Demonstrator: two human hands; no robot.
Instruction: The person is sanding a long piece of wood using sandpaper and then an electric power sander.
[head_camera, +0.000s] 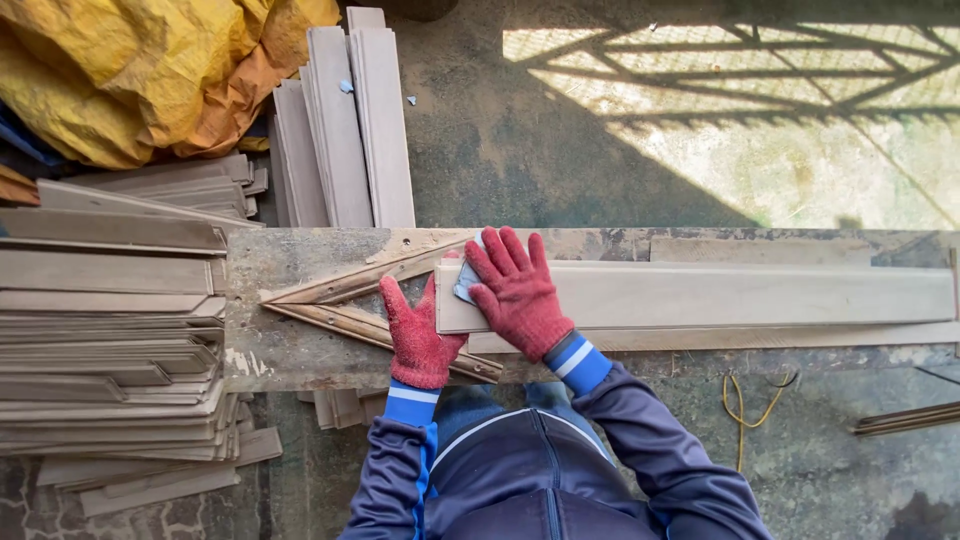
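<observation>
Overhead view from the head camera. A long pale board (700, 297) lies lengthwise on a worn bench (300, 355), its near end under the two gloved hands and its far end running off toward the right of the view.

Right hand (520, 295), in a red knit glove: laid flat on top of the board's left end, fingers extended and close together, pointing away from the body. Under the fingers and palm sits a small grey-blue pad (466, 283), seemingly a piece of abrasive sheet, its edge showing just left of the hand; the hand presses it against the board rather than pinching it.

Left hand (418, 335), also in a red glove: placed at the board's cut end, palm against the end face and bench top, fingers straight and together, thumb angled toward the board. It holds nothing; it touches the board's end only.

Just left of the left hand, two thin wooden strips (350, 300) form a wedge fixed to the bench top, its point directed leftward. Beyond the bench's left end stands a tall stack (110, 330) of similar pale boards. More boards (345, 125) lean on the ground behind the bench, beside a crumpled yellow tarp (130, 70). A yellow cord (745, 410) lies on the ground at right, near the bench's front edge.
</observation>
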